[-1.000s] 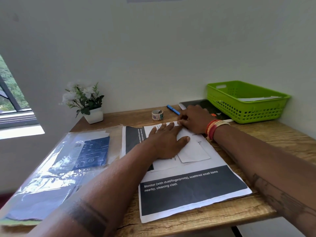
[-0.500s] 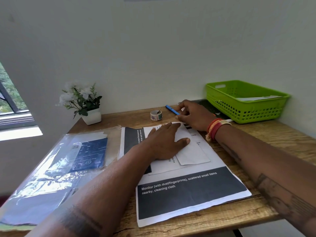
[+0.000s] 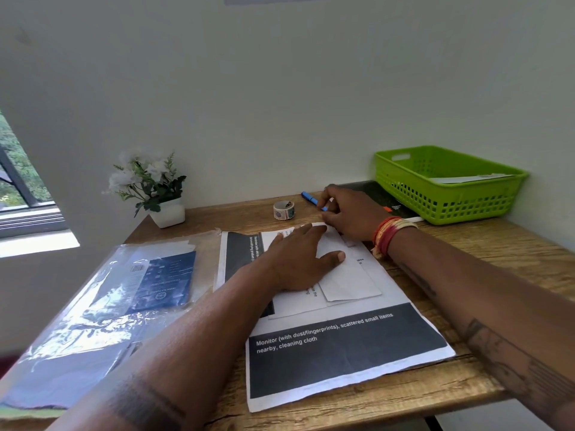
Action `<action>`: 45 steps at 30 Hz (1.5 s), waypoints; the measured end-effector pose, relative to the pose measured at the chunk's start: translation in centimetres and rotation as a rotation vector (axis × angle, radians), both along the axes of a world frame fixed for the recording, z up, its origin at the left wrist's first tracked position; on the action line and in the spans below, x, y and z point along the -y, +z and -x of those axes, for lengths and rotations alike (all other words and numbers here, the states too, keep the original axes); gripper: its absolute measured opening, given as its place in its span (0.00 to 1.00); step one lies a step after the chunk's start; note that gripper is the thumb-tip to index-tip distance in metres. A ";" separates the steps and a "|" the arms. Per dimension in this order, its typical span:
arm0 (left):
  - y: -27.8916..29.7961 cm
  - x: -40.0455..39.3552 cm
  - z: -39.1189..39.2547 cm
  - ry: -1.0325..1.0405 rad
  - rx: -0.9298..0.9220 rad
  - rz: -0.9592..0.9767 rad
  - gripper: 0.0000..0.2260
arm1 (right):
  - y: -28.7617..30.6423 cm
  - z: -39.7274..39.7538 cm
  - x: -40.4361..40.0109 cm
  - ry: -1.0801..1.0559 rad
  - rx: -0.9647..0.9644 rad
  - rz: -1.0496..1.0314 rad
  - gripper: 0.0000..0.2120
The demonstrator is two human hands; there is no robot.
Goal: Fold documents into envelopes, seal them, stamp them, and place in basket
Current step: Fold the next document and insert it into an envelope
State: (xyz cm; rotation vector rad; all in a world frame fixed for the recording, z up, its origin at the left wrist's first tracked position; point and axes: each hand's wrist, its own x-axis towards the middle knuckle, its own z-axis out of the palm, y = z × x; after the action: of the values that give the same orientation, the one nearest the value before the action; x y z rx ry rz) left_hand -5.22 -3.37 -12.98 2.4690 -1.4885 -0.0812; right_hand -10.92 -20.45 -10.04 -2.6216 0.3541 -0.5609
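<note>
A white envelope lies on a stack of printed documents in the middle of the wooden desk. My left hand presses flat on the envelope's left part, fingers straight. My right hand is farther back, beyond the envelope, with its fingers curled around the near end of a blue pen. A small roll of stamp stickers stands just left of the pen. The green basket sits at the back right with a white envelope inside.
A dark notebook lies under the basket's left side. A potted white-flower plant stands at the back left. A clear plastic sleeve holding a blue booklet covers the desk's left part. The wall is close behind.
My right hand has left the envelope's top edge and moved back to the blue pen, closing its fingers on it. My left hand stays pressed on the envelope.
</note>
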 end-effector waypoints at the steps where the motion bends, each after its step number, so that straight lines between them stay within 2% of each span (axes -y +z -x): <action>1: 0.0 0.0 0.0 -0.004 -0.006 0.007 0.35 | 0.1 0.0 -0.1 0.003 -0.007 -0.014 0.10; 2: 0.0 0.0 0.0 -0.011 -0.007 0.020 0.35 | 0.1 -0.1 -0.2 -0.007 -0.046 0.012 0.13; 4: -0.1 0.0 -0.2 -0.021 -0.013 0.037 0.36 | -0.1 -0.5 -0.3 -0.070 -0.181 0.196 0.16; 5: -0.2 0.0 -0.2 -0.018 -0.023 0.036 0.36 | -0.3 -0.7 -0.4 -0.091 -0.237 0.282 0.15; 7: -0.1 0.0 -0.2 -0.014 -0.036 0.032 0.35 | -0.4 -0.8 -0.5 -0.098 -0.266 0.318 0.10; 10: 0.2 -0.1 0.2 -0.014 -0.044 0.040 0.34 | -0.4 -0.8 -0.7 -0.073 -0.219 0.266 0.05; 15: 0.7 -0.5 0.6 0.004 -0.090 0.067 0.36 | -0.5 -0.5 -0.5 -0.040 -0.047 0.113 0.03; 22: 1.4 -0.7 1.3 0.026 -0.089 0.010 0.36 | -0.3 -0.4 -0.6 -0.047 0.142 -0.256 0.20; 28: 1.7 -0.6 1.7 0.031 -0.085 -0.016 0.35 | -0.3 -0.8 -0.5 -0.185 0.245 -0.478 0.25; 32: 1.8 -0.4 2.2 0.019 -0.041 -0.073 0.34 | -0.3 -0.7 -0.4 -0.203 0.261 -0.480 0.27; 36: 1.8 -0.2 2.3 0.013 -0.032 -0.067 0.33 | -0.4 -0.6 -1.1 -0.174 0.293 -0.370 0.26; 40: 1.5 -0.2 2.0 0.020 -0.055 -0.071 0.35 | 0.6 -0.3 -1.5 -0.189 0.123 -0.378 0.28; 43: 1.4 -0.1 1.7 0.024 -0.058 -0.069 0.37 | 1.7 1.2 -1.6 -0.199 -0.092 -0.237 0.29; 45: 1.4 -0.2 1.8 0.025 -0.062 -0.062 0.38 | 2.0 2.1 -1.5 -0.189 -0.168 -0.196 0.29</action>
State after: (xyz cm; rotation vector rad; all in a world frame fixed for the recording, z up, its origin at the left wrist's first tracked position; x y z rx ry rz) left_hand -7.03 -3.19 -11.57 2.5082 -1.4505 -0.2006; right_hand -12.99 -18.93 -8.01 -2.4659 0.6802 -0.3454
